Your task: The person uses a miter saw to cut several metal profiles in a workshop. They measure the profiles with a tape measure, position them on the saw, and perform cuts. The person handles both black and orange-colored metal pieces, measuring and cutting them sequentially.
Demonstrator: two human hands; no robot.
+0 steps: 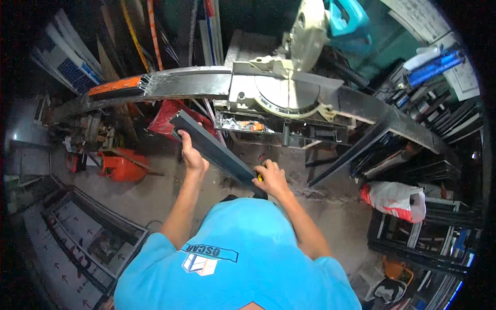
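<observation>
A long dark grey metal profile (214,147) slants in front of my body, its far end up toward the left and its near end down by my waist. My left hand (194,157) grips it near the far end, the thumb lying along its side. Close to the lower end, my right hand (273,179) has its fingers curled round a small yellow object (260,177), pressed against the profile. Most of that object is hidden by the fingers, and I cannot make out its kind.
Ahead stands a mitre saw (284,95) with a teal handle (349,20), on a long bench (191,82). An orange profile piece (116,86) lies on the bench's left. An orange container (124,164) is on the floor at left; a white-and-red bag (395,200) rests at right.
</observation>
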